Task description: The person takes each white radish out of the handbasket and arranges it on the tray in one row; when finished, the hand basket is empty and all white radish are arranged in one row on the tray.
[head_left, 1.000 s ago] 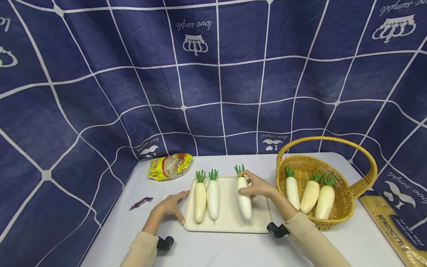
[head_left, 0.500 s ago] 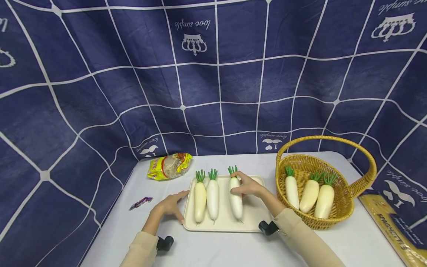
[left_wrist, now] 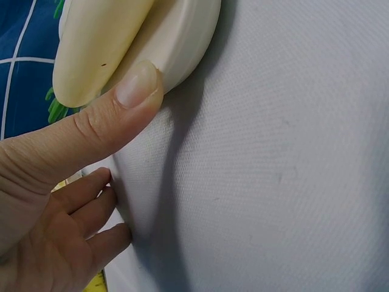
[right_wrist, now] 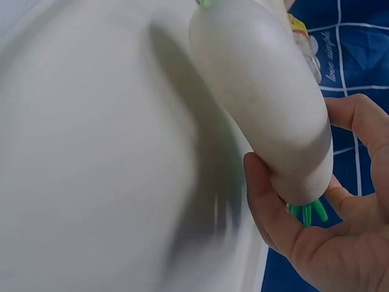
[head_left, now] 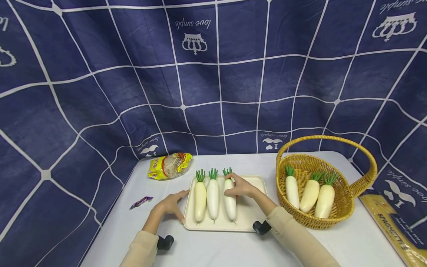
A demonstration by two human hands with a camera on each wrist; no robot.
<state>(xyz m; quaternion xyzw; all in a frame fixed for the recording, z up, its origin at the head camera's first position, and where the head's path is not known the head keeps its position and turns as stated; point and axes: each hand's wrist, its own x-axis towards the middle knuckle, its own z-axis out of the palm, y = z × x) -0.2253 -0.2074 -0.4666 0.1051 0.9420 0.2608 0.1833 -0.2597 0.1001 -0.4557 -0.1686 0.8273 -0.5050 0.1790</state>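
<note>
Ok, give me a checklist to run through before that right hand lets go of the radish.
1. Right hand grips the held radish near its leafy end: ok.
2. Held radish's body within the outline of the tray: ok, in the head view.
3. Gap to the middle radish: ok, a narrow strip of tray shows between them.
4. Leaves inside the far rim: not ok, they extend past it in the head view.
5. Left hand by the tray's left edge: ok.
6. Held radish resting fully on the tray floor: cannot tell; the right wrist view shows its shadow but no clear contact.
</note>
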